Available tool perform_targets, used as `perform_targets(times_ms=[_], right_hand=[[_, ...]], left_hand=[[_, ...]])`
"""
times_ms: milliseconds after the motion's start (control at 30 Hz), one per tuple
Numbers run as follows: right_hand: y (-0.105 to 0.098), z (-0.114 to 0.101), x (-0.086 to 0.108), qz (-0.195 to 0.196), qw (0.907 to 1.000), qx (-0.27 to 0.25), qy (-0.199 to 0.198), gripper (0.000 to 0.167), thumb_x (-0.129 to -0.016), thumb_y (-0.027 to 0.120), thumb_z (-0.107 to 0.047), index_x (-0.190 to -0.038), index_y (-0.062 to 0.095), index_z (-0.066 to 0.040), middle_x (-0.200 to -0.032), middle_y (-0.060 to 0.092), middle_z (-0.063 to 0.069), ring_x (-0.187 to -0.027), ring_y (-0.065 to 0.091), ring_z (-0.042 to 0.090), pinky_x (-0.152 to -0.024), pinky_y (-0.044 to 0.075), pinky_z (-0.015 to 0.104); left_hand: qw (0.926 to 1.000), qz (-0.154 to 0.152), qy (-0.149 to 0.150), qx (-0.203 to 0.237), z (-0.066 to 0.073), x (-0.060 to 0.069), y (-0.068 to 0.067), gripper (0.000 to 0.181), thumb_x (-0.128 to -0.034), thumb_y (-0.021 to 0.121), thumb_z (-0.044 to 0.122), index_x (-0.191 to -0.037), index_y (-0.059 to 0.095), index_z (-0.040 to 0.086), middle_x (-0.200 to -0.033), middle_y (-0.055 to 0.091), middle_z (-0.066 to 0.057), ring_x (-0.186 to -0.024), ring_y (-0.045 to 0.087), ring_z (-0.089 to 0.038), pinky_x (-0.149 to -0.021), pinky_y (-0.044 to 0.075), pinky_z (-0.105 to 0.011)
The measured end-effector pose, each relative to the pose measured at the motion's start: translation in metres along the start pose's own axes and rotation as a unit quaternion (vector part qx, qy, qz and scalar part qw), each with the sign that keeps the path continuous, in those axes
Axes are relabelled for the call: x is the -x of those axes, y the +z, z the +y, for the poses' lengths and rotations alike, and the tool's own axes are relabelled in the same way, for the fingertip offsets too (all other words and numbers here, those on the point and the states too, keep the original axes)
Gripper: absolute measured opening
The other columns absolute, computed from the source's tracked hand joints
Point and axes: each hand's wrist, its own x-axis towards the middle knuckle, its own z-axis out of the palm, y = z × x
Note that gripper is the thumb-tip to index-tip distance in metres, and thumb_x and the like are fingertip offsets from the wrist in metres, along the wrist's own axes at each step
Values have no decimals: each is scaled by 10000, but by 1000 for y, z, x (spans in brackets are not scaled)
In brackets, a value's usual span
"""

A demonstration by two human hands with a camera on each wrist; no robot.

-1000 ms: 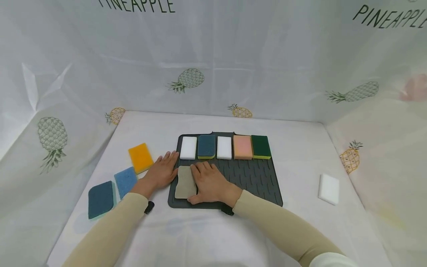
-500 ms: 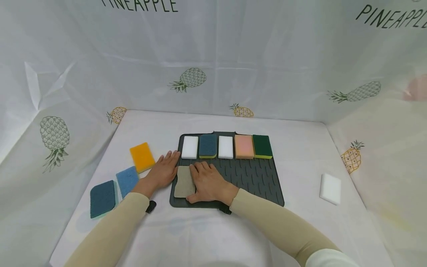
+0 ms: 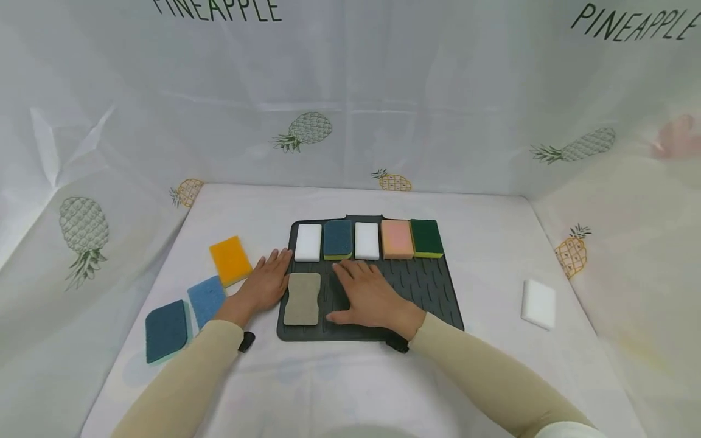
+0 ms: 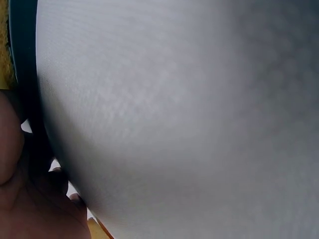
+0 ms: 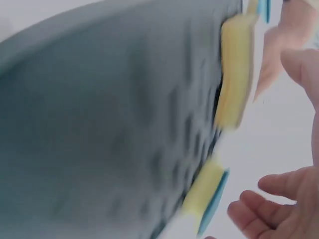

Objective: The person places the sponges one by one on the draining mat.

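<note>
My left hand point(image 3: 266, 284) rests with straight fingers along the left edge of a dark ribbed mat point(image 3: 418, 291). In the left wrist view, that hand point(image 4: 35, 204) is by the mat's rim point(image 4: 26, 64). A beige sponge point(image 3: 302, 299) with wavy sides lies at the mat's front left. To the right of it, my right hand point(image 3: 375, 299) spreads its fingers over the mat and holds nothing. A gap separates the hand from the sponge. The right wrist view shows the beige sponge's yellow side point(image 5: 235, 74) and the right hand's fingers point(image 5: 271, 209) apart from it.
Along the mat's back edge lie white point(image 3: 308, 243), blue point(image 3: 338, 238), white point(image 3: 367, 241), pink point(image 3: 397, 239) and green point(image 3: 426, 238) sponges. Orange point(image 3: 231, 260), light blue point(image 3: 207, 300) and dark blue point(image 3: 167, 330) sponges lie left; a white sponge point(image 3: 539, 304) lies far right.
The right hand has let go of the beige sponge's right side and moved right over the mat. The sponge stays in place. The left hand keeps its place at the mat's edge.
</note>
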Motion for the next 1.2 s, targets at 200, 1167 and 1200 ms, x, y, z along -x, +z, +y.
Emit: perform_targets(times_ms=[200,1167,1200], right_hand=[[-24,64,60,708,9968,212,289,814,-966,722,-531,-1543,492,-5,-1515,542,191,-1385,523,392,-1115,457,632],[-59,257,286,-520,9641,612,2531,901,-872,840,-369,-1464,412,158,-1425,473,406,-1268,420,628,-908,414,798],[-60,258,287,-625,9612,490,2640,919,-883,831,-390,-1474,394,161,-1437,459,418,-1273,409,635,-913,407,805]], left_hand=[[10000,51,54,-52,0,1,0,630,-1134,431,222,-1656,206,-49,-1726,226,-246,-1607,187,-457,-1296,155,-638],[9998,75,1,-205,0,2,1,620,-1137,421,223,-1663,211,-29,-1726,233,-243,-1609,193,-445,-1298,157,-628],[9997,45,1,-221,-1,1,1,623,-1141,415,239,-1668,205,-18,-1730,228,-234,-1613,189,-433,-1303,154,-617]])
